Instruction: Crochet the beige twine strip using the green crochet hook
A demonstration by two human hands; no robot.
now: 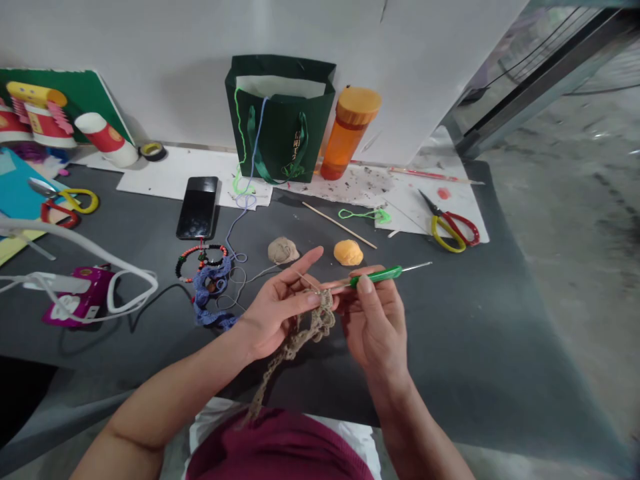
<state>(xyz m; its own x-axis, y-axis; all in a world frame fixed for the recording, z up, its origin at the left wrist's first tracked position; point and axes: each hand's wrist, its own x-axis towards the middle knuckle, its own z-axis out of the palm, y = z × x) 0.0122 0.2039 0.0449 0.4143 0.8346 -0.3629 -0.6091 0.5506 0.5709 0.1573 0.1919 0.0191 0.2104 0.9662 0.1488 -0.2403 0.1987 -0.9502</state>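
Note:
My left hand (280,307) pinches the top of a beige crochet strip (320,323) between thumb and fingers, its index finger stretched out with yarn running over it. The strip hangs down toward my lap. In my right hand (377,320) is a crochet hook with a green handle (377,275); thumb and fingers close on the handle. One end of the hook meets the strip's upper edge, while the other metal tip points right. A beige yarn ball (283,251) lies just beyond my left hand, a thread leading from it. Beside it sits a yellow ball (349,253).
Blue crochet work (210,293) and a beaded bracelet (185,263) lie left, near a black phone (198,208). A dark green paper bag (280,133) and orange bottle (350,133) stand behind. Scissors (450,230) rest right; a cabled purple box (80,297) sits far left.

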